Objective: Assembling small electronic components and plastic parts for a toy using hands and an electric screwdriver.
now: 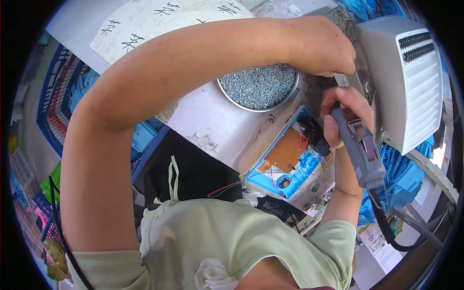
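My right hand (352,108) is wrapped round a grey electric screwdriver (360,150), whose cable runs down to the lower right. My left arm reaches across the table, and my left hand (328,46) is closed just beyond the right one. What its fingertips hold, if anything, is hidden. Partly under the left forearm stands a round metal bowl (261,110) full of small silvery screws (258,87). Nearer to me lies an opened blue plastic housing (258,180) with a brown board (288,151), black parts and thin red wires inside.
A white ribbed plastic bin (418,96) stands at the right, above a pile of blue plastic parts (403,176). A blue basket (50,108) with more blue parts is at the left. Paper with black handwriting (140,24) covers the far table. Red and green wires (222,188) hang over the near edge.
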Demonstrator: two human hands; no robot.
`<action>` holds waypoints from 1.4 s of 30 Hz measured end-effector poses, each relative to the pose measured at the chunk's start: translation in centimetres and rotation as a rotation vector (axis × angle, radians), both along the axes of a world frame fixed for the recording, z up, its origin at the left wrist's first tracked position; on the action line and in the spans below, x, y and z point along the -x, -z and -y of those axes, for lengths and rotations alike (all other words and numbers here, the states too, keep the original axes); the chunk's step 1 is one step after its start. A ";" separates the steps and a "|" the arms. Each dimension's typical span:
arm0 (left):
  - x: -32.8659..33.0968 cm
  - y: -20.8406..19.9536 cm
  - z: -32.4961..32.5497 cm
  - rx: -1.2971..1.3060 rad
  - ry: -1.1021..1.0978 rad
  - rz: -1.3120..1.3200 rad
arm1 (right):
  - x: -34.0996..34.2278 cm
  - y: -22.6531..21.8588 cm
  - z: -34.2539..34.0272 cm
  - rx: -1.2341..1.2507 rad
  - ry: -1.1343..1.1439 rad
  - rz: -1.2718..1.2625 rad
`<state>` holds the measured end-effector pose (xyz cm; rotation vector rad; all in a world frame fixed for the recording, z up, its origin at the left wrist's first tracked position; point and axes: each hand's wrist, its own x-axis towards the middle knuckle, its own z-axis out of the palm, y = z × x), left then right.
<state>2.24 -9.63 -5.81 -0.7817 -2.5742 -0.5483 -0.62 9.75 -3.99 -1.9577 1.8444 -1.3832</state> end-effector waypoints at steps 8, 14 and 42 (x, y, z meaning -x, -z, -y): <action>0.0 0.3 0.1 -0.039 0.011 -0.010 | -1.5 -0.5 0.6 0.045 -0.091 0.224; 0.1 0.6 0.0 -0.023 0.040 -0.038 | -1.5 -1.4 -2.3 -0.007 0.007 0.370; 2.1 -0.6 -8.1 -0.059 0.189 0.146 | 1.5 -7.3 -9.2 0.387 0.027 0.363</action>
